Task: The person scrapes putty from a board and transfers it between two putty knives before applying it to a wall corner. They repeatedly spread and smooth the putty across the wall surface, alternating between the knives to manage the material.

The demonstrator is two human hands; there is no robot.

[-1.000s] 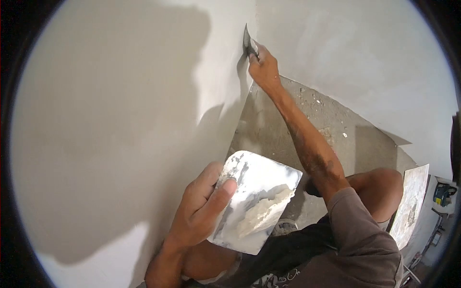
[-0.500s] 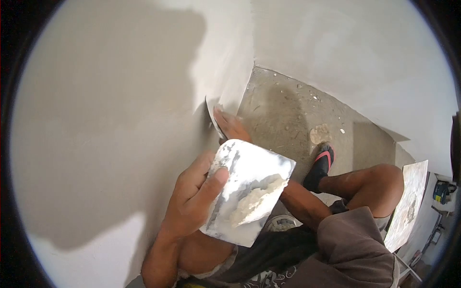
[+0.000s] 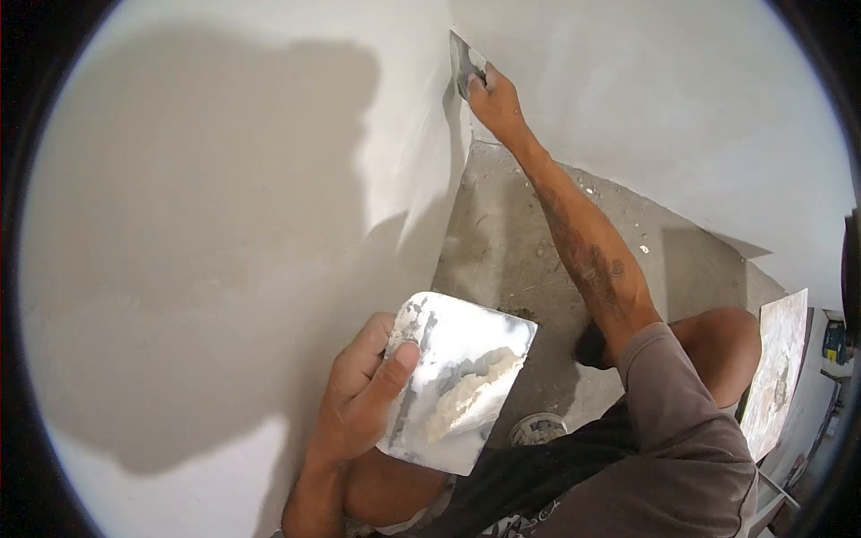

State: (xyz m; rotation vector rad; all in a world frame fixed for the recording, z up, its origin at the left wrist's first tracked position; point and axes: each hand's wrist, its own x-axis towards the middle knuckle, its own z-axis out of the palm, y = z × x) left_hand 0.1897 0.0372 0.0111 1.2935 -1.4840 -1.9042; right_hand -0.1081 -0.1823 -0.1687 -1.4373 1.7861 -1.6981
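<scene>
My left hand [image 3: 363, 386] grips a flat metal plastering blade [image 3: 448, 345] by one edge, thumb on top, its face turned up. A ridge of pale wet putty [image 3: 480, 399] lies along the blade's lower right part, with thinner smears around it. Stretched far forward, my right hand [image 3: 498, 97] is closed around a second metal putty blade [image 3: 466, 65]. That blade stands at the corner where the left wall [image 3: 224, 206] and the far wall [image 3: 646, 99] meet. Its handle is mostly hidden by my fingers.
Below the corner lies a dusty concrete floor [image 3: 502, 224] with scattered crumbs. A round tub [image 3: 538, 429] sits by my legs. At the right stand a stained board [image 3: 776, 377] and, farther back, a dark green and yellow object [image 3: 836, 343]. My bent knee [image 3: 731, 350] is beside the board.
My right hand has swung forward from low on the left wall up to the corner, carrying its blade. My left hand and its blade have shifted slightly down and left.
</scene>
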